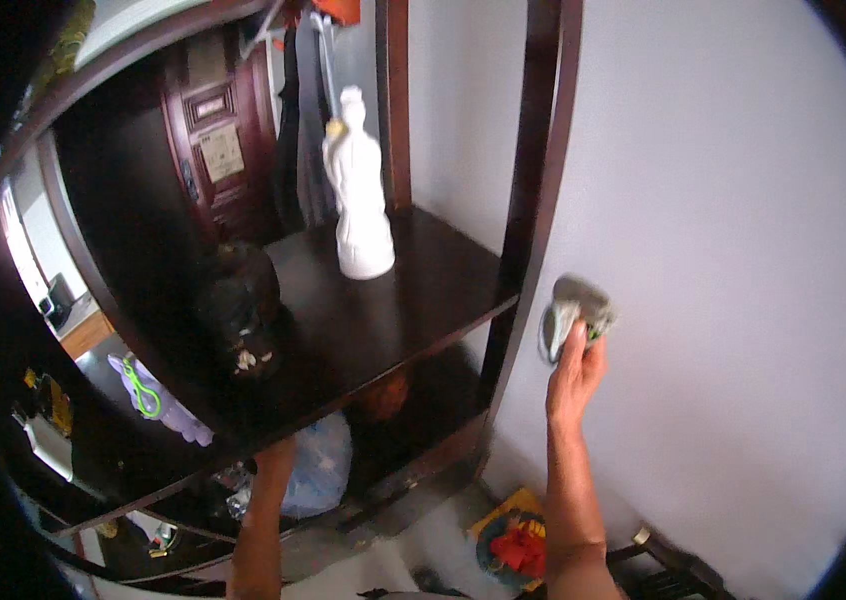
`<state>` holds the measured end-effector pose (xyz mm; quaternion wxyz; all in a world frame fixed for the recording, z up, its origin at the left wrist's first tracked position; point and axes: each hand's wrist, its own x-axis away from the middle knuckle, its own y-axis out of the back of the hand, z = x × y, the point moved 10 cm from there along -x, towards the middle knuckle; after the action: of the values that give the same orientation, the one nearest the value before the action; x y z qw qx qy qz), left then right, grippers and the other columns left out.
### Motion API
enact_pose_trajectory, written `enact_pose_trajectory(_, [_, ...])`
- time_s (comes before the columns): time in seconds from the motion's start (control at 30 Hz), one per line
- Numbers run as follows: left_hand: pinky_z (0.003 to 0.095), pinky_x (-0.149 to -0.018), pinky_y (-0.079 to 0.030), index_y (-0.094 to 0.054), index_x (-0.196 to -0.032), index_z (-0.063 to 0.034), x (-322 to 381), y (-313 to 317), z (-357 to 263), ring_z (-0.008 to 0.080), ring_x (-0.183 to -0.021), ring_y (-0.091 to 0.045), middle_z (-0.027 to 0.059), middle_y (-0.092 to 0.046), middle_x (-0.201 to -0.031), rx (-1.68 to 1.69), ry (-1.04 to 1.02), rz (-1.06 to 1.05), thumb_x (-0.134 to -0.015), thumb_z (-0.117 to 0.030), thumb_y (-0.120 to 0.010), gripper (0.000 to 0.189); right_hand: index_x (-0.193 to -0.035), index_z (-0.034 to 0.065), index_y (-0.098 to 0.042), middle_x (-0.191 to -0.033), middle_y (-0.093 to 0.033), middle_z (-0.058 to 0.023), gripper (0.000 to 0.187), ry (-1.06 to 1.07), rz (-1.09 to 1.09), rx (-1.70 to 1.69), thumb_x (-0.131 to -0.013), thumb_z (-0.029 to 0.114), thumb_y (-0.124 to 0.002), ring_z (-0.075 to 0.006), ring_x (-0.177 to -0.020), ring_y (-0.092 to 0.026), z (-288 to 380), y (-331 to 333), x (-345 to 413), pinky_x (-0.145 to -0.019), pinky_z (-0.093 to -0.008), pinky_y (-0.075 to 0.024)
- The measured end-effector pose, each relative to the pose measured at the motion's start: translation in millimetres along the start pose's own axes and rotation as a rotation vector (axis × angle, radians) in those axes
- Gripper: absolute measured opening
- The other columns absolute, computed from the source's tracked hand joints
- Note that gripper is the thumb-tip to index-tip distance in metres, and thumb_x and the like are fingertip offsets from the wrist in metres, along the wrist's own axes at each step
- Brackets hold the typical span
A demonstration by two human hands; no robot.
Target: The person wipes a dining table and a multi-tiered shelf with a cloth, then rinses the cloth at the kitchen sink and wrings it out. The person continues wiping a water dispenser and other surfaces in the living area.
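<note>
My right hand grips a crumpled grey-green cloth, raised beside the white wall, to the right of the dark wooden shelf unit. My left forearm reaches up to the shelf's lower part, where my left hand is mostly hidden by the shelf edge, so its fingers do not show. Near it, on the lower level, sits a bluish plastic bag. A white figurine stands upright on the upper shelf board. A dark object stands to its left, with small pale pieces by its base.
A purple toy with a green clip lies on the left shelf, near a white box. On the floor, a basin holds something red. A dark slatted wooden piece of furniture is at the lower right. The white wall rises at the right.
</note>
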<state>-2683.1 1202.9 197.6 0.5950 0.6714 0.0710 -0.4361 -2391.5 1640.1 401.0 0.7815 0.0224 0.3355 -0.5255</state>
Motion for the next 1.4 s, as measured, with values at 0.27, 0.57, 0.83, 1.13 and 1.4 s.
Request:
enact_pose_trajectory(0.27, [0.0553,-0.109,-0.030,-0.049,-0.137,-0.0057,-11.5,28.8,-18.8,0.0427,-0.131,-0.040,0.0217,-0.044,-0.142,0.155,0.249,0.148,-0.082,-0.030,-0.068,0.063,-0.122,0.0025,-0.056,-0.112,-0.062,-0.0202,0.036,0.774,-0.101,0.455,-0.097,0.028,-0.051,-0.0381,-0.103,-0.057,220.3,-137.4,-199.1,-0.092,-0.0457,-0.0433])
enact_pose_trajectory(0.57, [0.0524,-0.102,-0.035,-0.051,-0.127,-0.0017,40.4,138.9,-67.1,0.0415,-0.122,-0.044,0.0227,-0.047,-0.133,0.313,0.216,0.106,-0.075,-0.015,-0.071,0.058,-0.134,-0.0013,-0.043,-0.110,-0.058,-0.0236,0.064,0.716,-0.185,0.724,-0.087,0.036,-0.065,-0.0417,-0.101,-0.056,203.7,-164.4,-191.2,-0.085,-0.0499,-0.0464])
enact_pose_trajectory(0.83, [0.0451,-0.095,-0.044,-0.056,-0.120,-0.0029,120.6,154.6,-108.5,0.0374,-0.111,-0.054,0.0199,-0.049,-0.130,0.569,0.095,0.346,-0.072,-0.008,-0.074,0.051,-0.132,-0.0034,-0.044,-0.109,-0.055,-0.0231,0.050,0.489,0.010,0.594,-0.091,0.020,-0.061,-0.0414,-0.103,-0.051,11.1,-87.5,-63.2,-0.091,-0.0467,-0.0411])
enact_pose_trajectory(1.13, [0.0423,-0.088,-0.049,-0.057,-0.120,-0.0078,168.2,149.2,-90.1,0.0344,-0.111,-0.057,0.0160,-0.053,-0.127,0.587,0.116,0.554,-0.078,-0.010,-0.070,0.044,-0.124,-0.0068,-0.049,-0.119,-0.053,-0.0272,0.042,0.156,0.048,0.659,-0.095,0.024,-0.056,-0.0450,-0.112,-0.048,-197.7,-4.7,82.9,-0.099,-0.0463,-0.0377])
enact_pose_trajectory(1.4, [0.0411,-0.092,-0.048,-0.060,-0.116,-0.0080,214.8,123.0,-82.9,0.0349,-0.115,-0.054,0.0157,-0.057,-0.121,0.764,0.113,0.681,-0.080,-0.012,-0.067,0.037,-0.138,0.0004,-0.046,-0.137,-0.047,-0.0252,0.046,0.375,0.077,0.501,-0.094,0.013,-0.054,-0.0398,-0.128,-0.044,-54.6,-28.0,9.6,-0.108,-0.0464,-0.0335])
